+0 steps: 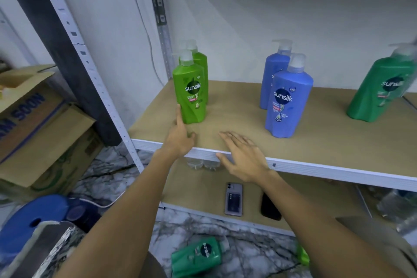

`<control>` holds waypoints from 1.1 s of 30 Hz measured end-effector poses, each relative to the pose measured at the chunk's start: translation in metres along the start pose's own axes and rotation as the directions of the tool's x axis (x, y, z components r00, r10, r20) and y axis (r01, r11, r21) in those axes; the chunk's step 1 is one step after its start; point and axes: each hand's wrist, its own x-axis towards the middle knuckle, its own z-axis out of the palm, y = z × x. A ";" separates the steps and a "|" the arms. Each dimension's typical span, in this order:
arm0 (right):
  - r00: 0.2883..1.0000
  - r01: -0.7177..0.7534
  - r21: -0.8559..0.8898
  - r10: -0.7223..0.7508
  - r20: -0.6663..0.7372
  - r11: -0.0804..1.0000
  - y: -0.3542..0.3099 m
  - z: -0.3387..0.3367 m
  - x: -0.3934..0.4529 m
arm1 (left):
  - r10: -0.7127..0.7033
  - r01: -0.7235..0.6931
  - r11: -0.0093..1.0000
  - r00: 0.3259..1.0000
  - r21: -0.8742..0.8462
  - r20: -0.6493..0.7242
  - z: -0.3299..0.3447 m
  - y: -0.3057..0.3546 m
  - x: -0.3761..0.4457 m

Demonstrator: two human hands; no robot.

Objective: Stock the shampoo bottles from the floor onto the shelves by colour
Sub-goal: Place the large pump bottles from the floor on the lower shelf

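You are reaching both hands, fingers spread and holding nothing, over the shelf (225, 106), your left hand (180, 135) touching the near light-green bottle (190, 95) at its left end, your right hand (242, 156) hovering nearby, while a dark-green bottle (198, 255) is lying on the floor.

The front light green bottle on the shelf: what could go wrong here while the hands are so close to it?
1. The left hand touches the front light green bottle low at its side; a push may tip it into the one behind.
2. The dark green bottle lies on the floor near the person's feet; it could be stepped on.
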 end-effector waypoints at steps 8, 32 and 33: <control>0.996 -0.008 0.103 0.018 -0.092 0.995 -0.021 0.004 -0.056 | 0.159 -0.161 0.897 0.986 0.411 0.039 0.016 -0.014 -0.058; 0.640 -0.716 0.330 0.390 0.663 0.615 -0.055 0.186 -0.343 | -0.235 -0.006 0.923 0.785 0.386 0.573 0.207 -0.191 -0.254; 0.621 -0.716 0.293 0.387 0.682 0.634 -0.053 0.189 -0.354 | -0.212 -0.046 0.921 0.774 0.387 0.597 0.214 -0.191 -0.256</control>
